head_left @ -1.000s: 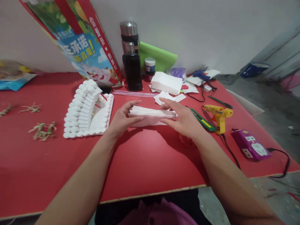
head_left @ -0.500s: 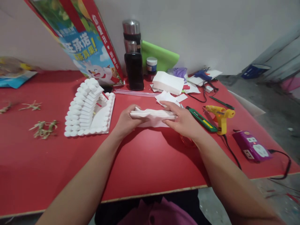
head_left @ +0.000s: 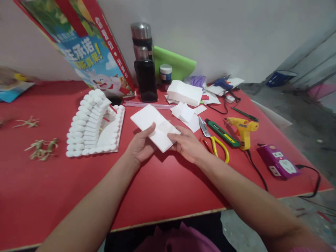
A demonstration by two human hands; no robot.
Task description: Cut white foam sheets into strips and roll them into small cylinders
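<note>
folded white paper point(head_left: 151, 119), in several layers, is in both hands over the red table point(head_left: 157, 189), near its middle; whether it touches the tabletop cannot be told. left hand point(head_left: 141, 145): grasping the paper at its near left edge, thumb flat on the upper face, other fingers mostly hidden underneath. right hand point(head_left: 187, 144): grasping the near right corner, thumb on top, remaining fingers partly hidden below. the paper lies at a slant, 1 corner pointing toward the person.

just beside the right hand, 1 pair of shears point(head_left: 205, 130) rests with its blades slightly parted, 1 handle red and 1 yellow. next to it lies 1 green utility knife point(head_left: 223, 133), then 1 yellow glue gun point(head_left: 244, 131), its cord running toward the near edge. farther right is 1 purple socket box point(head_left: 278, 162) with a small lit red light.

beyond the hands, white paper scraps point(head_left: 185, 113) overlap each other; behind them is 1 larger folded white sheet point(head_left: 185, 92). 1 black phone point(head_left: 146, 80) stands upright before 1 steel-topped flask point(head_left: 141, 30), near 1 white-lidded jar point(head_left: 166, 71).

left of the left hand, well apart from the paper, sits 1 white stepped model point(head_left: 90, 126). farther left lie knotted straw-like pieces point(head_left: 43, 149).
</note>
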